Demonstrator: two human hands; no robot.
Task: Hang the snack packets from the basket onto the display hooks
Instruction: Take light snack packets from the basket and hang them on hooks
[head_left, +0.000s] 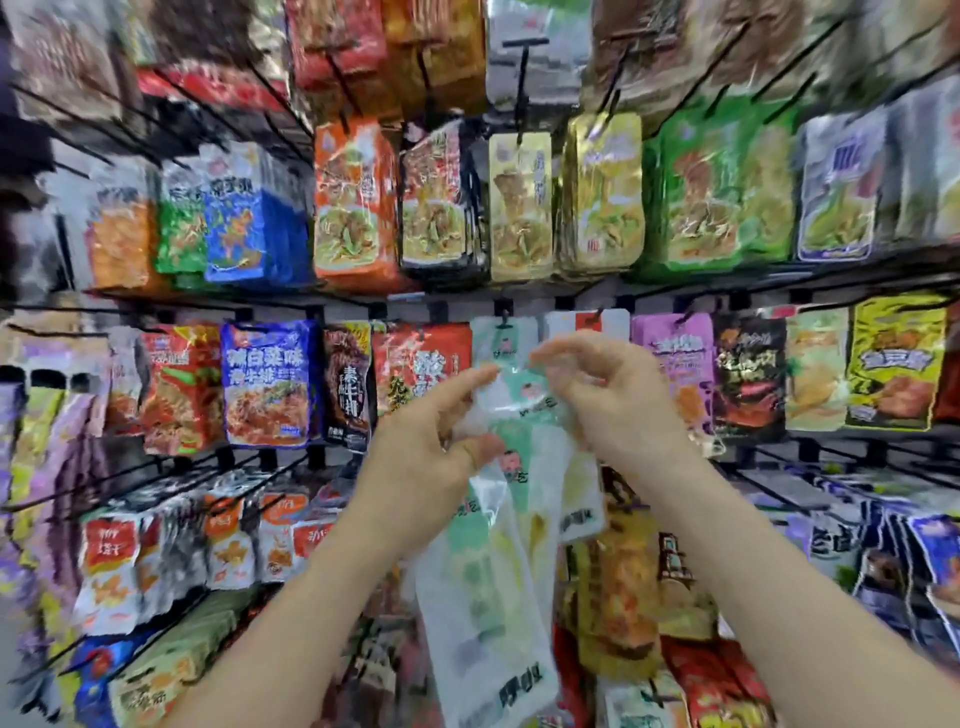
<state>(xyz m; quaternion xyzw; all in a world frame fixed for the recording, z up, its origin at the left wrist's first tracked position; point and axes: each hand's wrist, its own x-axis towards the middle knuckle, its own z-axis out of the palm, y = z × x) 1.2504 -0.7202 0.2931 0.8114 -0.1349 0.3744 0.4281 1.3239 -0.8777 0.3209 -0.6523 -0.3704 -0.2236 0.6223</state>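
Note:
A blurred head view faces a wall of display hooks. My left hand (441, 431) grips the upper part of a stack of pale white and mint-green snack packets (488, 582) that hangs down in front of the rack. My right hand (608, 395) pinches the top of the front packet (514, 395), just below a black display hook (504, 316) in the middle row. One matching pale packet seems to hang on that hook behind my fingers. The basket is out of view.
Rows of hung snack packets fill the rack: an orange pack (353, 202) and gold packs (602, 192) above, a blue pack (267, 382) at left, a pink pack (675, 364) and a yellow pack (896, 358) at right. Bare black hooks (779, 488) jut out lower right.

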